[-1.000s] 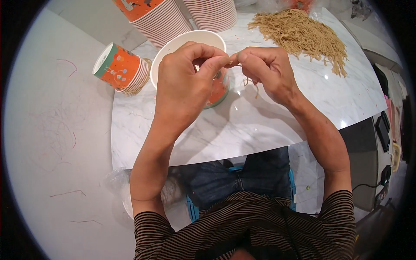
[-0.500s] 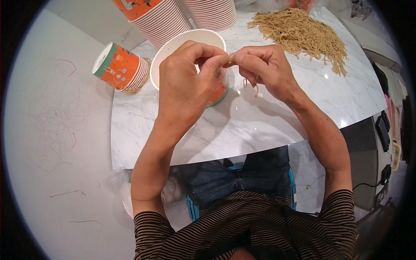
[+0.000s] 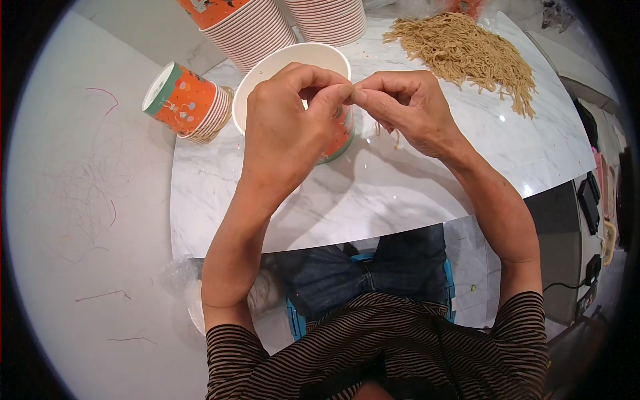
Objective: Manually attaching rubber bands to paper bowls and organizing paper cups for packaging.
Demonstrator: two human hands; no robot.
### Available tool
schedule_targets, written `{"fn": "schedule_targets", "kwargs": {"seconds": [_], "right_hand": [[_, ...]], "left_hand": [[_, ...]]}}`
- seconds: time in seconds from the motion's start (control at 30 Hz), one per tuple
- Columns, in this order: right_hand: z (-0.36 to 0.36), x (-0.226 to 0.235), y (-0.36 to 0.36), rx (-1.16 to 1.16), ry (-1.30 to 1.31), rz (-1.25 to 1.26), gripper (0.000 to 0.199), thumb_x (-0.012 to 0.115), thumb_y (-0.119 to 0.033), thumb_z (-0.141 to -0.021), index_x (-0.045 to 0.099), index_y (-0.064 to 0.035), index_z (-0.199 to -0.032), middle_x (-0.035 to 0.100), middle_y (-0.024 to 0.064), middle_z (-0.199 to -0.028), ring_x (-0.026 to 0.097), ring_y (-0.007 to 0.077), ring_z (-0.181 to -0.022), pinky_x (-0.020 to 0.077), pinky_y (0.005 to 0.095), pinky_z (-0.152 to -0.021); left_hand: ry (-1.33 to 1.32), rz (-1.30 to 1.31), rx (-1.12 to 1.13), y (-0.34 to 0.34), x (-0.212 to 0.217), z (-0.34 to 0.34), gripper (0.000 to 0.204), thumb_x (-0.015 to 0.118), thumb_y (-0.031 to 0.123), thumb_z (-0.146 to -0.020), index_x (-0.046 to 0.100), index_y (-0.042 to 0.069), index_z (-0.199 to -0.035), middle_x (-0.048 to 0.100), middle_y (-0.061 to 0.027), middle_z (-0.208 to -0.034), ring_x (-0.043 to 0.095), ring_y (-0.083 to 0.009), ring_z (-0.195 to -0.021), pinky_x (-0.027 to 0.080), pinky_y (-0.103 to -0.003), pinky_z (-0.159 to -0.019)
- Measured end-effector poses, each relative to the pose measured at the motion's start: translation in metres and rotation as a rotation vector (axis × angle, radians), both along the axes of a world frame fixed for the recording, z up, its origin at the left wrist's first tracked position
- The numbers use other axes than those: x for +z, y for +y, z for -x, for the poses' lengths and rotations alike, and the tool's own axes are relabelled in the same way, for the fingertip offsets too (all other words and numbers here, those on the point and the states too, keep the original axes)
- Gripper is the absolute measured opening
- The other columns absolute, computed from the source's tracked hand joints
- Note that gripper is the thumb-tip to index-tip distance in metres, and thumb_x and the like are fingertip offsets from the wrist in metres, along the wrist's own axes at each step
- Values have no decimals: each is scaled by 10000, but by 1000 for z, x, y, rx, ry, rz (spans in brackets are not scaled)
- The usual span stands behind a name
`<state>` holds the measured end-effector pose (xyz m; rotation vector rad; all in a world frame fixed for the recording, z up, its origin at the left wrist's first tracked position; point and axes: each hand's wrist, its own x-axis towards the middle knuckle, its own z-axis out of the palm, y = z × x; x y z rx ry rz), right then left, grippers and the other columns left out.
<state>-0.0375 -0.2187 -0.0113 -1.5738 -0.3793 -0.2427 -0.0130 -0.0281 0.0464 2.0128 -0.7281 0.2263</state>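
Pinching a thin tan string (image 3: 397, 137) with the grip of both left hand (image 3: 287, 117) and right hand (image 3: 415, 110), fingertips touching, up above the tabletop (image 3: 400, 193). Seeming partway along: working on one string. Hiding the bit inside the pinch, so too hard to tell whether tied. Looking wiggly, dangling at about half past four, under the right hand. At nine o'clock, half hiding a big cup (image 3: 341, 138), orange and green, behind the left hand. Farther out that way, seeing a tipped cup stack (image 3: 183, 103) with bunched string (image 3: 229, 100) by its rims, maybe done already. At ten and eleven o'clock, seeing tall cup stacks (image 3: 257, 39). At two o'clock, seeing a heap of loose string (image 3: 460, 57), likely not done.
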Motion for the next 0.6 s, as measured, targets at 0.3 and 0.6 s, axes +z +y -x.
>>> {"fn": "schedule_targets", "kwargs": {"seconds": [0.3,0.6], "right_hand": [[-2,1,-5,-5,-35,41,203,708,-205,-968,825,-44,-1006,643,-50,-692,497,16,-608,378,208,-530],[-5,-1,-7,-23,-8,81,223,709,-219,-945,832,-43,-1005,667,-38,-702,488,18,-599,374,218,-529]], "left_hand": [[182,76,-62,8,3,-9,157,711,90,-959,747,-55,-1008,756,-68,-870,697,-99,-791,556,-256,-738],[132,66,-63,15,3,-14,165,717,90,-961,736,-48,-1048,745,-51,-899,677,-90,-792,549,-253,-742]]}}
